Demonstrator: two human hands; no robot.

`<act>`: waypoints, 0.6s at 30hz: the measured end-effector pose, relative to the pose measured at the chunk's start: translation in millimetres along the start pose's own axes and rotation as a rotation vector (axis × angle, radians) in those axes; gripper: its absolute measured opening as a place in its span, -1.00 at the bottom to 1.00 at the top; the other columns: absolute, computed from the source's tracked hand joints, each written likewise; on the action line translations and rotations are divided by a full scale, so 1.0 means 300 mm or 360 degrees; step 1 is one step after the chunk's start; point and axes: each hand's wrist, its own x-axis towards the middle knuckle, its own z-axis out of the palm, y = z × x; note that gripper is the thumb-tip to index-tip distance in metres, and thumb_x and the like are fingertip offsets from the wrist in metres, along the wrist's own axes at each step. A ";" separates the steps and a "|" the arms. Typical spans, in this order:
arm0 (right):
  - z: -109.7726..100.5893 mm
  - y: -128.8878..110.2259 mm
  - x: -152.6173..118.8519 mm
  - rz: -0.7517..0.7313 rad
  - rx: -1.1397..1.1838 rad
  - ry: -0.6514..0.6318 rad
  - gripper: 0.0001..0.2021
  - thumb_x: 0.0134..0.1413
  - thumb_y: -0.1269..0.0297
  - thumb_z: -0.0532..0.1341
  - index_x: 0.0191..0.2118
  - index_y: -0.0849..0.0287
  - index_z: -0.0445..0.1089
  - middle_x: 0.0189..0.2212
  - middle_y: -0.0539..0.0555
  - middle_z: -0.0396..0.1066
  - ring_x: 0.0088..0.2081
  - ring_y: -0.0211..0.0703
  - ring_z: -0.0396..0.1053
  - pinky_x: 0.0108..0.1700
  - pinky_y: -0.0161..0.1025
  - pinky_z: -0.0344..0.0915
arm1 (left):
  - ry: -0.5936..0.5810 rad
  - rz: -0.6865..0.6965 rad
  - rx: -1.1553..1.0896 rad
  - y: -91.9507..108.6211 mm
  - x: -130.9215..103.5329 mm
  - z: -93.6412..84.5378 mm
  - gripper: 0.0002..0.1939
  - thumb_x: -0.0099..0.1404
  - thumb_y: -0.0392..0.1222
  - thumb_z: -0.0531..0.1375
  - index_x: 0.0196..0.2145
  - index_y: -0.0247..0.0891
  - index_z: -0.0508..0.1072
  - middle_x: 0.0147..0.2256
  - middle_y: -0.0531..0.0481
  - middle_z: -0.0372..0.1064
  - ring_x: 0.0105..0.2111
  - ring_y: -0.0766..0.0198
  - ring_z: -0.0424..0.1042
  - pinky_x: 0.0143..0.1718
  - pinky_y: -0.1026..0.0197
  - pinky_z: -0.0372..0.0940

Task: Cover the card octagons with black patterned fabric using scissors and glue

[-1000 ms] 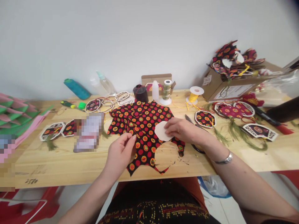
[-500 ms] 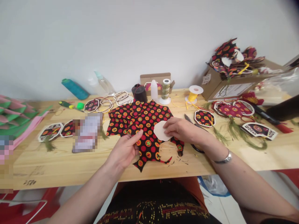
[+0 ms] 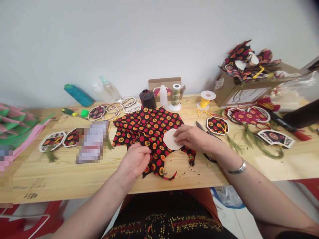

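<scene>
Black fabric (image 3: 156,123) printed with red dots and orange flowers lies rumpled on the wooden table (image 3: 82,181), its lower edge cut ragged. My left hand (image 3: 136,159) is closed on the fabric's near left edge, thumb against the fingers. Between the fingers and thumb of my right hand (image 3: 190,137) is a white card piece (image 3: 170,139) with a scalloped outline, lying over the fabric. Scissors (image 3: 199,125) rest just right of that hand, partly hidden beneath the forearm. Small dark fabric scraps are scattered below the card.
Behind the fabric stand a black thread spool (image 3: 148,99), a white bottle (image 3: 163,96) and a yellow thread spool (image 3: 206,99). Tasselled ornaments (image 3: 217,126) lie on both sides. A cardboard box (image 3: 234,89) heaped with fabric pieces is at the back right. A blurred-out flat object (image 3: 92,142) lies left.
My left hand has closed from a more open pose onto the fabric edge. The fabric's lower part has shifted left and bunched. My right hand and the card stay nearly in place.
</scene>
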 end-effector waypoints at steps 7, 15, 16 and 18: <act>0.010 0.015 0.001 0.0013 -0.0006 -0.0008 -0.83 0.12 0.51 0.20 -0.33 0.23 0.56 -0.19 0.16 0.51 -0.17 -0.13 0.45 -0.08 -0.18 0.39 | -0.0425 -0.0136 -0.0257 0.069 -0.014 0.055 -0.87 -0.09 -0.30 0.31 -0.58 -0.25 0.40 -0.47 -0.05 0.46 -0.36 0.15 0.45 -0.27 0.12 0.34; 0.009 0.014 -0.002 0.0020 0.0025 0.0005 -0.83 0.13 0.50 0.20 -0.34 0.23 0.56 -0.19 0.15 0.50 -0.17 -0.14 0.43 -0.08 -0.19 0.37 | -0.0185 0.0298 0.0926 0.087 0.064 0.060 -0.70 -0.13 -0.19 0.38 -0.75 -0.19 0.29 -0.75 0.12 0.20 -0.64 0.26 0.22 -0.58 0.22 0.03; 0.008 0.013 -0.002 0.0022 0.0027 0.0001 -0.82 0.13 0.50 0.19 -0.34 0.23 0.56 -0.18 0.15 0.50 -0.17 -0.14 0.43 -0.07 -0.19 0.36 | -0.0128 0.0345 0.1070 0.091 0.070 0.064 -0.62 -0.11 -0.19 0.36 -0.80 -0.17 0.19 -0.78 0.16 0.08 -0.67 0.30 0.13 -0.59 0.22 -0.06; 0.005 0.010 -0.002 0.0019 0.0027 -0.0013 -0.81 0.14 0.51 0.18 -0.35 0.23 0.56 -0.18 0.16 0.50 -0.16 -0.15 0.43 -0.08 -0.19 0.36 | -0.0043 0.0396 0.1248 0.096 0.074 0.070 -0.51 -0.08 -0.18 0.33 -0.84 -0.15 0.06 -0.80 0.18 -0.08 -0.70 0.34 0.01 -0.58 0.21 -0.15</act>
